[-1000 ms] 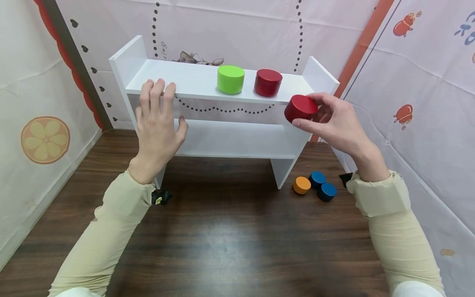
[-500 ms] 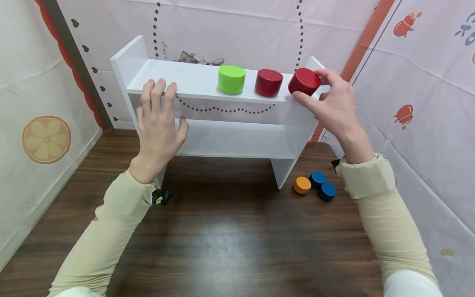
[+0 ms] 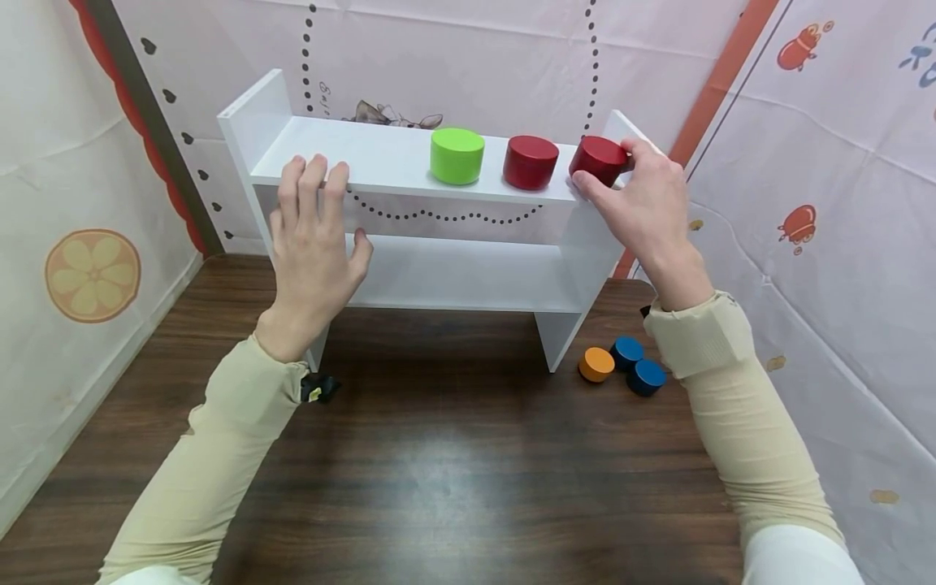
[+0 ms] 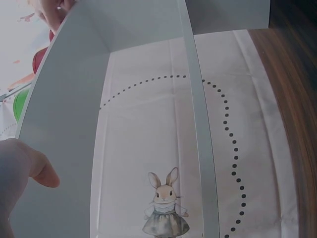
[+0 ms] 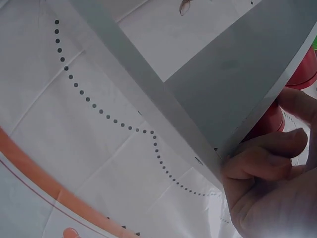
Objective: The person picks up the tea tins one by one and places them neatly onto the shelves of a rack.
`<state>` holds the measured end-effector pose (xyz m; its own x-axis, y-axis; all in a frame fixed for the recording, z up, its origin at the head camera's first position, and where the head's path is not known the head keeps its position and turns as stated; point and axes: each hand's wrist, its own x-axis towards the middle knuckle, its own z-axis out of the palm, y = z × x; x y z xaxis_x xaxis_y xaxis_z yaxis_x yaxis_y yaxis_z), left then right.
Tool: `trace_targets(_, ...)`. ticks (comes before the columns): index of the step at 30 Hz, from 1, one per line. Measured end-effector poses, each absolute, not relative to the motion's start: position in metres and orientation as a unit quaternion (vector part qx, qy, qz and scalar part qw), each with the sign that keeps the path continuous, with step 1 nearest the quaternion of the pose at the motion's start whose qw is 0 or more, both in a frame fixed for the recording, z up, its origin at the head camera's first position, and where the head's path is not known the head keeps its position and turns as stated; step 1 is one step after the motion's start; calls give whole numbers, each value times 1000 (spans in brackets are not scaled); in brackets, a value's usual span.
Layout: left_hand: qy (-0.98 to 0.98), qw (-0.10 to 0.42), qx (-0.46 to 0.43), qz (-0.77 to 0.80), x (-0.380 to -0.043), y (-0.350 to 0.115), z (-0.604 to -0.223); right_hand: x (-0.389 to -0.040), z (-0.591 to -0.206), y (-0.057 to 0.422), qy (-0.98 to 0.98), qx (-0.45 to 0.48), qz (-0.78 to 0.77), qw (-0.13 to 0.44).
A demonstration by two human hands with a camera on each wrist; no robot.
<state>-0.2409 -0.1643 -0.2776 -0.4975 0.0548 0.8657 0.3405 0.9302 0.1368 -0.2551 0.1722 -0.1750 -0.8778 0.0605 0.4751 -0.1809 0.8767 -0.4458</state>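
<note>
At the right end of the white shelf unit's (image 3: 453, 272) top board, my right hand (image 3: 647, 199) grips a red round tin (image 3: 600, 159) between thumb and fingers. The tin sits upright, apparently on the board; in the right wrist view the fingers partly hide the red tin (image 5: 270, 121). To its left stand a second red round tin (image 3: 530, 162) and a light green round tin (image 3: 457, 156), spaced apart. My left hand (image 3: 310, 236) rests with extended fingers at the top board's front edge, near its left end. The left thumb shows in the left wrist view.
On the dark wooden table (image 3: 439, 471), right of the shelf unit, lie an orange round tin (image 3: 595, 365) and two blue ones, close together. Upright side panels (image 3: 256, 122) rise at both ends of the top board. Printed cloth (image 3: 475, 65) hangs behind and on both sides.
My right hand has lifted the red tin up from in front of the shelf's right side onto the top board, and the tin has gone from tilted to upright. My left hand has stayed put.
</note>
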Motion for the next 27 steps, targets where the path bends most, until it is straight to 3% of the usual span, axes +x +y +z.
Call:
trace_targets(8, -855, 484, -119, -142, -241, -161, -279, -249, -175, 176, -946, 25, 225, 232)
trace_targets(23, -845, 496, -128, -154, -239, -164, -283, -193, -209, 204, -872, 122, 256, 400)
trace_targets(27, -835, 506, -144, -162, -234, -167, -290, -193, -237, 220, -873, 135, 250, 397)
